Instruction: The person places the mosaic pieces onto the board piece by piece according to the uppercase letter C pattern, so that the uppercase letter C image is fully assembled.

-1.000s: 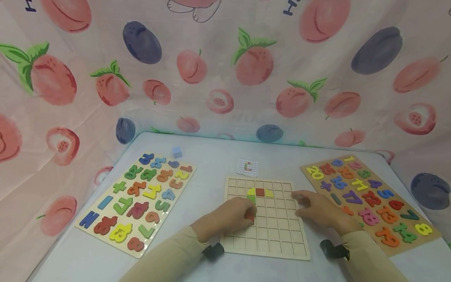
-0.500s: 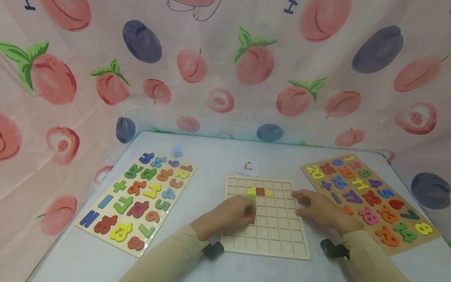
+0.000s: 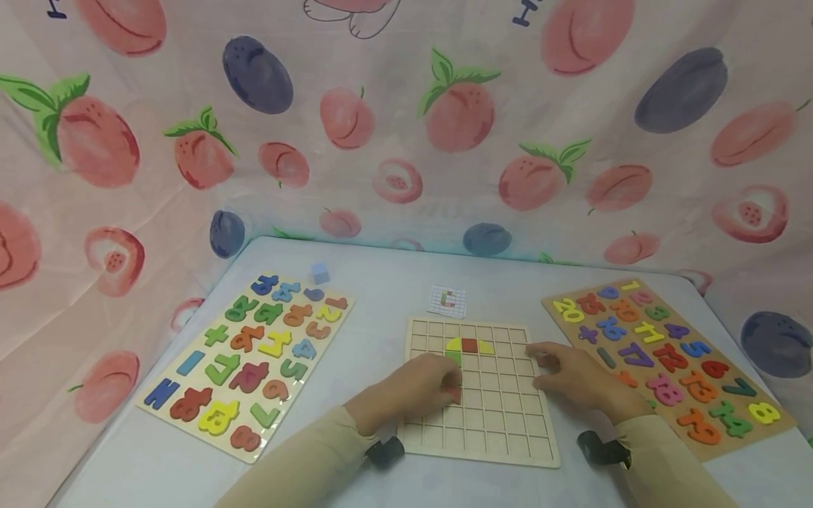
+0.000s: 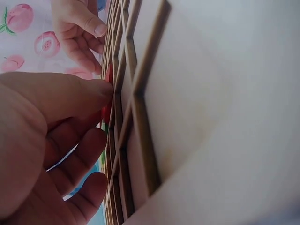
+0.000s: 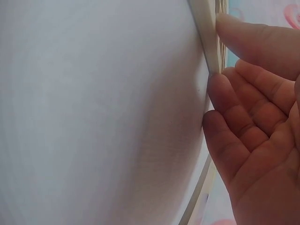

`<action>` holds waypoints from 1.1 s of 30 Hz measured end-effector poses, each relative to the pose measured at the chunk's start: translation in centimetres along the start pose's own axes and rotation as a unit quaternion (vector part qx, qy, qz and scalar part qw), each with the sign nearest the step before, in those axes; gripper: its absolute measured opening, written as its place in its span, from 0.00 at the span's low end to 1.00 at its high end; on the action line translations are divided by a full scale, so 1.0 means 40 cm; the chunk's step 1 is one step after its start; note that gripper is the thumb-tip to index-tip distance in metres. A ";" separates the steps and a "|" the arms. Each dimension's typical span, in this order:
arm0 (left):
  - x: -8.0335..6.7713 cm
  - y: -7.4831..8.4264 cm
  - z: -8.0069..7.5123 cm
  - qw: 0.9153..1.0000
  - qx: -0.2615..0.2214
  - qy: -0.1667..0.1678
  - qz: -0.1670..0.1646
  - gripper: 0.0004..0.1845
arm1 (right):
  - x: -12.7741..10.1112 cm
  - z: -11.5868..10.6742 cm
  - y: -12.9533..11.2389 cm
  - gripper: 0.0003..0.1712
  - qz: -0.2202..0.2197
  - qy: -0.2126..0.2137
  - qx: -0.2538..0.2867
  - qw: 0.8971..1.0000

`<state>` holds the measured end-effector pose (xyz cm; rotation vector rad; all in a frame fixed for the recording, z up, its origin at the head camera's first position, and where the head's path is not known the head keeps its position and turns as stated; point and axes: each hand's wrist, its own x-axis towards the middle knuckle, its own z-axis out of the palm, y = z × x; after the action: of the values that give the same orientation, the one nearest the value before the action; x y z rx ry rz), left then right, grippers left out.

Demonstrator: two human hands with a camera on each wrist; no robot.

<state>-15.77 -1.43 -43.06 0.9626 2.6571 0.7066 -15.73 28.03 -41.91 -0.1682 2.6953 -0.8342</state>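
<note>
Nothing has shifted noticeably since a second ago: both hands stay on the pale wooden grid board (image 3: 502,416) lying on the white desk (image 3: 381,296). The left hand (image 3: 416,388) curls its fingers (image 4: 89,89) round a small red tile (image 4: 108,93), pinching it against the board's cells just below the green tile (image 3: 454,358) and the yellow-and-red tile row (image 3: 470,345). The right hand (image 3: 568,374) rests with loosely bent fingers (image 5: 234,89) touching the board's right edge, gripping nothing. Beyond the left fingers lies a colourful number puzzle board (image 3: 248,363); beyond the right fingers, another (image 3: 667,360).
</note>
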 end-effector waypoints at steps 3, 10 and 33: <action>0.001 -0.001 0.001 1.000 -0.001 -0.001 0.003 0.08 | 0.001 0.000 0.001 0.37 0.000 0.000 -0.001 1.000; -0.002 0.003 0.001 1.000 -0.002 -0.002 -0.006 0.10 | 0.000 0.000 0.001 0.37 -0.001 -0.001 -0.003 1.000; 0.000 -0.007 -0.001 1.000 -0.023 -0.003 -0.017 0.15 | -0.001 0.002 0.001 0.36 0.000 0.002 0.002 1.000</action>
<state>-15.93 -1.63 -43.16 0.9041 2.6332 0.7511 -15.68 28.04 -41.98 -0.1657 2.6963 -0.8411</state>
